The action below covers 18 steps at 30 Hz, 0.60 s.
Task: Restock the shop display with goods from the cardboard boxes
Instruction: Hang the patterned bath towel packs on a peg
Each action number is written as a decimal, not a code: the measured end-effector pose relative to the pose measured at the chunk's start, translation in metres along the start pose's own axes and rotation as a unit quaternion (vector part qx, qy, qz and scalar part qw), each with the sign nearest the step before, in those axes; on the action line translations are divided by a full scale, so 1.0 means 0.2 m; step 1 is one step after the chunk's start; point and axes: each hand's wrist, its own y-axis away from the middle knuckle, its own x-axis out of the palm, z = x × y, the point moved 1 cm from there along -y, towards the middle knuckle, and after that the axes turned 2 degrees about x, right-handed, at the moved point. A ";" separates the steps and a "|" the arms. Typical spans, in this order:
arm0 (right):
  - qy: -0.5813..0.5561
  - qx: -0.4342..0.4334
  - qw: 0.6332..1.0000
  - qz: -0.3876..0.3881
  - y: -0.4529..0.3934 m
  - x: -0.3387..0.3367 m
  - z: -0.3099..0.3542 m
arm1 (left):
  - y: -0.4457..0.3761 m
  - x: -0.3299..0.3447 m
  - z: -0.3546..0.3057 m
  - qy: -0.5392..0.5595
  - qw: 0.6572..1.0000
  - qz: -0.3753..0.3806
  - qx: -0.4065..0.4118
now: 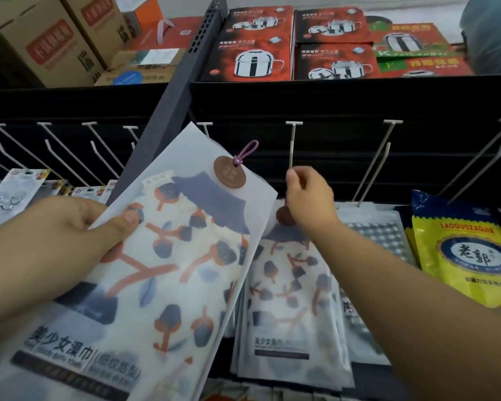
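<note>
Towel packet (pixel 162 256) sits gripped in the left hand (pixel 55 244) near the rack while the right hand (pixel 307 198) pinches a hook (pixel 292 146) tip; its small purple loop (pixel 248 153) could easily miss the hook and slip

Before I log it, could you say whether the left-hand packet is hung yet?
Not hung: the left hand holds the packet, its loop free.

A frosted towel pack (pixel 168 256) printed with acorns, tilted, purple loop uppermost, just left of matching packs (pixel 289 299) hanging below a peg (pixel 292 146).
</note>
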 end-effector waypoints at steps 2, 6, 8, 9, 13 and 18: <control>-0.092 0.013 0.996 0.017 -0.01 -0.07 0.15 | 0.03 0.03 -0.08 -0.022 1.000 0.003 0.006; -0.119 0.032 0.983 0.133 -0.02 -0.13 0.31 | 0.06 0.12 -0.18 -0.010 0.999 -0.037 0.019; -0.105 0.027 0.985 0.133 -0.03 -0.13 0.33 | 0.07 0.18 -0.19 0.016 0.999 -0.031 0.015; -0.113 0.030 0.986 0.122 -0.03 -0.12 0.32 | 0.09 0.20 -0.19 0.032 0.999 -0.025 0.010; -0.142 0.071 0.982 0.107 -0.05 -0.13 0.26 | 0.11 0.26 -0.19 0.020 0.998 0.045 0.029; -0.091 0.101 0.988 0.068 -0.14 -0.12 0.20 | 0.07 0.16 -0.13 -0.287 0.891 -0.031 0.351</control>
